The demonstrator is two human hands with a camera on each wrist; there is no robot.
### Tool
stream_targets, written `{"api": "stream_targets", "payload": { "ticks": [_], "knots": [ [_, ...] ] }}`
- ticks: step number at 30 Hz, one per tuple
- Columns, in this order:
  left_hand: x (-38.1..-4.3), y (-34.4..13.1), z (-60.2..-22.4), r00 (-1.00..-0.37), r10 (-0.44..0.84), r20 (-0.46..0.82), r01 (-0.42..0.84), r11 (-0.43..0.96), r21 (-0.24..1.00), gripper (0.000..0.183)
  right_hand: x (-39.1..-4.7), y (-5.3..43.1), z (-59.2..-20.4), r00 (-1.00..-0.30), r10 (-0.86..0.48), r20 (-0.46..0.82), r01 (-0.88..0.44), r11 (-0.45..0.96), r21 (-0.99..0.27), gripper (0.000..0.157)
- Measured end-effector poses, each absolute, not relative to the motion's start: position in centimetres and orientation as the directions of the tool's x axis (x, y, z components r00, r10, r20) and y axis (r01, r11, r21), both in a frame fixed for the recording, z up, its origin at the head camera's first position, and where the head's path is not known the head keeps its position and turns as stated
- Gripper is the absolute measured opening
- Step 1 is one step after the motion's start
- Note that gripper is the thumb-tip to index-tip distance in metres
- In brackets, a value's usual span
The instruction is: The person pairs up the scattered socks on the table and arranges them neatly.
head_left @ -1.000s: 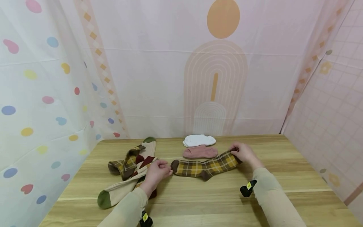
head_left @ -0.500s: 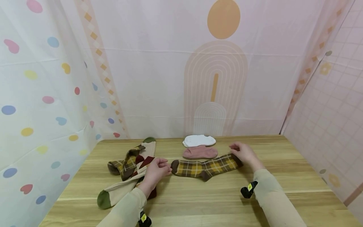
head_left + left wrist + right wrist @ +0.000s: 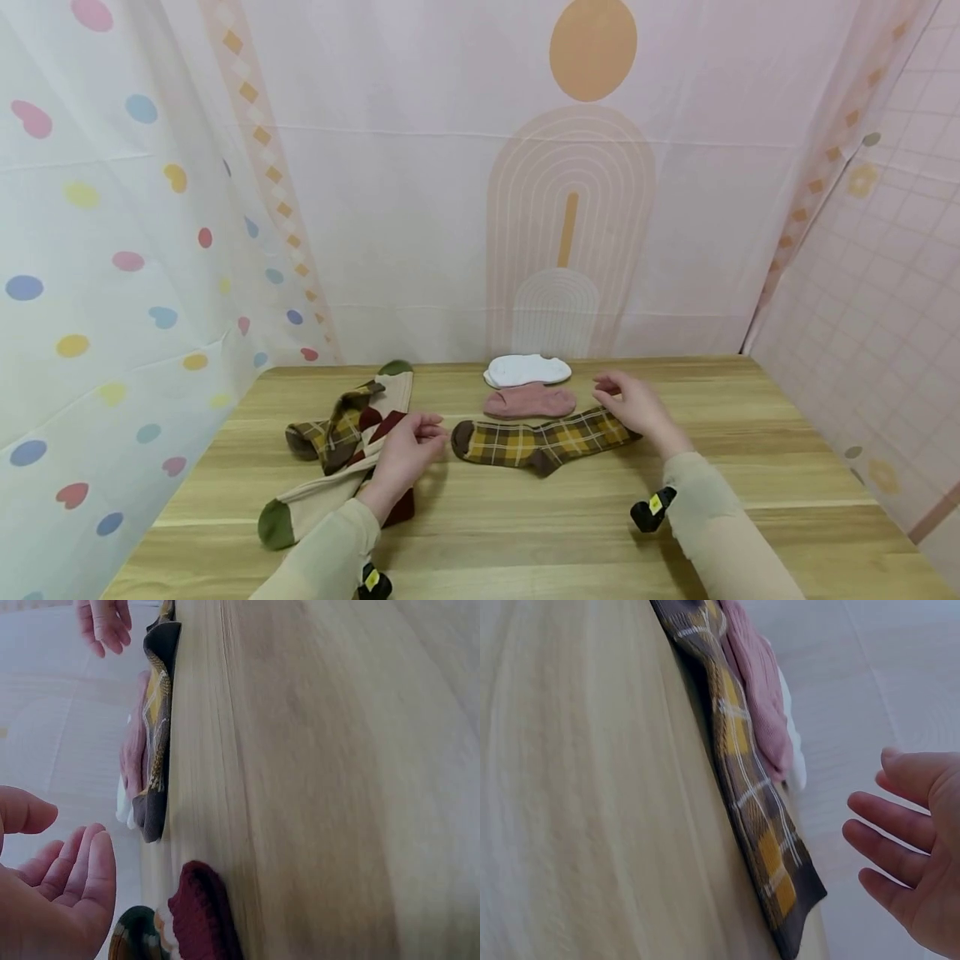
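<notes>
A brown and yellow plaid sock (image 3: 510,444) lies flat across the middle of the table, toe to the left and cuff to the right. My right hand (image 3: 636,411) is raised over its cuff, fingers loose; the right wrist view shows the fingers (image 3: 892,832) apart from the cloth. Just left of the toe, my left hand (image 3: 407,454) hovers with nothing in it, partly hiding the sock pile behind it. In the left wrist view its thumb and fingers (image 3: 94,877) stand apart. Behind the plaid sock lie a pink sock (image 3: 529,401) and white socks (image 3: 527,370).
On the left is a loose pile with another plaid sock (image 3: 341,425), a cream sock with a green toe (image 3: 300,508) and a dark red piece (image 3: 401,508). The wooden table (image 3: 570,542) ends at a patterned curtain (image 3: 405,233).
My right hand has let go of the plaid sock's cuff and lifted slightly left. My left hand has drawn back a little from the toe, and the sock lies flat.
</notes>
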State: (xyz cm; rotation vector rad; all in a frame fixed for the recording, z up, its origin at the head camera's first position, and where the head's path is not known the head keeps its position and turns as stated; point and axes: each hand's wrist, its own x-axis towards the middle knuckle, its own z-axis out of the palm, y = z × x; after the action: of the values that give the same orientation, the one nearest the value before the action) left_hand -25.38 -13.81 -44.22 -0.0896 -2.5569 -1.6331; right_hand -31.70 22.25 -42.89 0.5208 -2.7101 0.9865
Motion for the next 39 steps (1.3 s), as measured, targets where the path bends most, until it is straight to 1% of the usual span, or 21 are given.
{"api": "stream_targets", "payload": {
  "ticks": [5, 10, 18, 22, 28, 36, 39],
  "knots": [
    [-25.3, -14.4, -43.7, -0.984, 0.001, 0.180, 0.156, 0.505, 0.849, 0.029, -31.7, 21.3, -43.1, -0.894, -0.272, 0.356, -0.440, 0.685, -0.581, 0.032],
    [-25.3, -15.8, -42.8, -0.974, -0.016, 0.227, 0.181, 0.553, 0.813, 0.028, -31.7, 20.4, -43.0, -0.884, -0.270, 0.382, -0.458, 0.670, -0.585, 0.033],
    [-25.4, -19.0, -41.2, -0.972, -0.041, 0.230, 0.165, 0.577, 0.800, 0.034, -31.1, 18.8, -42.2, -0.858, -0.278, 0.431, -0.502, 0.632, -0.590, 0.036],
    [-25.2, -20.8, -40.7, -0.969, -0.048, 0.241, 0.164, 0.602, 0.781, 0.033, -30.9, 18.1, -42.0, -0.847, -0.284, 0.450, -0.521, 0.611, -0.595, 0.036],
    [-25.1, -23.5, -40.3, -0.954, -0.063, 0.294, 0.178, 0.670, 0.721, 0.033, -30.7, 16.9, -41.8, -0.835, -0.282, 0.472, -0.542, 0.571, -0.617, 0.033],
    [-24.9, -25.9, -39.8, -0.937, -0.094, 0.335, 0.181, 0.691, 0.699, 0.036, -30.5, 15.4, -42.1, -0.798, -0.261, 0.544, -0.592, 0.514, -0.621, 0.031],
    [-24.9, -26.7, -40.0, -0.927, -0.104, 0.362, 0.182, 0.718, 0.672, 0.035, -30.4, 14.6, -42.1, -0.788, -0.247, 0.564, -0.605, 0.478, -0.637, 0.030]
  ]
}}
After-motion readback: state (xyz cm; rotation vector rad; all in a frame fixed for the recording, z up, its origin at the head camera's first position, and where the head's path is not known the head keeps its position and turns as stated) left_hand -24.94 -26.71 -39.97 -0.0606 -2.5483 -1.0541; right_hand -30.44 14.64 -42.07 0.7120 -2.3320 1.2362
